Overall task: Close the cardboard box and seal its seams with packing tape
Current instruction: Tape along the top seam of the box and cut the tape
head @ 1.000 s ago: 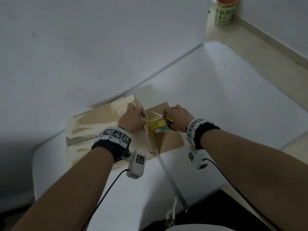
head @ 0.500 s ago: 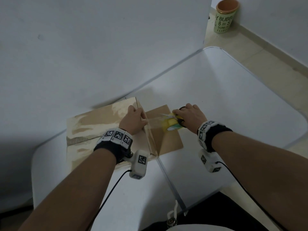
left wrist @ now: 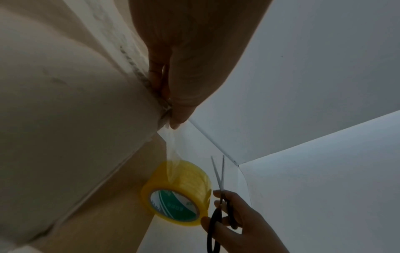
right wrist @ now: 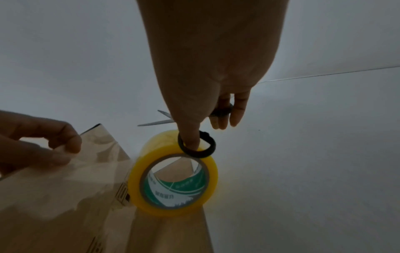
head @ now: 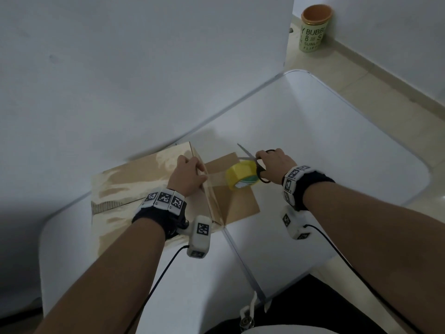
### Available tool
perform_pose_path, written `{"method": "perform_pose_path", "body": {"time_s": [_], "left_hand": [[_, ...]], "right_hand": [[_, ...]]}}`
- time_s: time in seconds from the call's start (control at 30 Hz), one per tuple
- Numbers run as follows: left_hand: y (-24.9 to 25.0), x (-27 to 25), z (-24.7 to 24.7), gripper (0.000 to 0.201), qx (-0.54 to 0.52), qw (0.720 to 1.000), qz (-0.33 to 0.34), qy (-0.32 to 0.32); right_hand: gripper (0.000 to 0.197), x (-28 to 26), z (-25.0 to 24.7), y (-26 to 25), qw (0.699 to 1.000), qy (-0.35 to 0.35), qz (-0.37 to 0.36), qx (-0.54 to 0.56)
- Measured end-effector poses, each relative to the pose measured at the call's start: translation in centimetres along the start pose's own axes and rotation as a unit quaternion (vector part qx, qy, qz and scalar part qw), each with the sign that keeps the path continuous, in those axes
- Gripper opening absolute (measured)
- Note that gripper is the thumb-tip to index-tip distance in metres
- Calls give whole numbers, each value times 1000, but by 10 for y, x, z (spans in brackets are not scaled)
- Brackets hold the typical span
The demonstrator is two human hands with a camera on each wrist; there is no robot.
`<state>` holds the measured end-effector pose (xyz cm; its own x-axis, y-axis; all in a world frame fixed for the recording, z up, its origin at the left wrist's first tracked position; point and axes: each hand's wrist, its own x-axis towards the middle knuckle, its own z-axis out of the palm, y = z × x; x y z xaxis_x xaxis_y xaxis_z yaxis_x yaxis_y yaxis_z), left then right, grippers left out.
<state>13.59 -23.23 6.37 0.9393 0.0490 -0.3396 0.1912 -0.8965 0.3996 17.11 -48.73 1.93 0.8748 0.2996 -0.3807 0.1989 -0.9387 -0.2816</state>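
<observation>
Our left hand presses the free end of the clear tape strip against the top right edge of the cardboard box, fingers pinching it down so the strip stays taut. From there the strip runs toward 3 o'clock to the yellow tape roll, which hangs just above the box's open side flap, core facing us. The strip's long axis lies roughly 9-to-3, crossing the box edge nearly square.

Our right hand is curled through the black loops of the scissors, thumb in 1 loop, fingers in the other. The 2 blades stand slightly apart and point toward 10 o'clock, just past the roll. We judge they are held there to cut the strip between the roll and the box while the other hand anchors it.

The box sits on the white table at about 9 o'clock from the roll. A green cup stands on the floor far off at 1 o'clock.
</observation>
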Motion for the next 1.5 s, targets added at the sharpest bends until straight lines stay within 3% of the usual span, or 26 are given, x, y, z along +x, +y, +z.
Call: {"method": "perform_pose_path", "body": {"time_s": [0.17, 0.27, 0.3, 0.37, 0.4, 0.47, 0.57, 0.67, 0.83, 1.03, 1.23, 1.37, 1.5], "left_hand": [[-1, 1, 0, 29, 9, 1000, -3, 0], [-1, 1, 1, 29, 10, 1000, -3, 1], [-1, 0, 1, 29, 8, 1000, -4, 2], [-1, 0, 1, 30, 6, 1000, -2, 4], [-1, 0, 1, 30, 6, 1000, 0, 4], [-1, 0, 1, 29, 5, 1000, 1, 4], [-2, 0, 2, 27, 5, 1000, 0, 0], [-2, 0, 2, 27, 3, 1000, 1, 4], [-1, 0, 1, 25, -3, 1000, -1, 7], [-2, 0, 1, 27, -6, 1000, -4, 3], [-3, 0, 3, 26, -9, 1000, -1, 13], [-2, -1, 3, 26, -10, 1000, -1, 19], [-2, -1, 3, 26, -10, 1000, -4, 18]], "right_hand": [[46, -10, -4, -7, 977, 86, 42, 193], [36, -21, -7, -26, 893, 116, 95, 425], [28, -26, -8, -33, 845, 76, 102, 519], [14, -41, -8, -43, 744, -82, 97, 656], [14, -50, -8, -45, 710, -169, 87, 679], [23, -66, -5, -45, 675, -297, 75, 671], [33, -78, 5, -43, 670, -381, 92, 630], [35, -80, 15, -54, 654, -416, 111, 623], [35, -71, 25, -78, 620, -367, 97, 686], [34, -57, 31, -79, 596, -284, 133, 740], [36, -56, 34, -71, 633, -279, 145, 707], [30, -56, 38, -75, 630, -287, 144, 707], [27, -54, 39, -77, 648, -275, 135, 697]]}}
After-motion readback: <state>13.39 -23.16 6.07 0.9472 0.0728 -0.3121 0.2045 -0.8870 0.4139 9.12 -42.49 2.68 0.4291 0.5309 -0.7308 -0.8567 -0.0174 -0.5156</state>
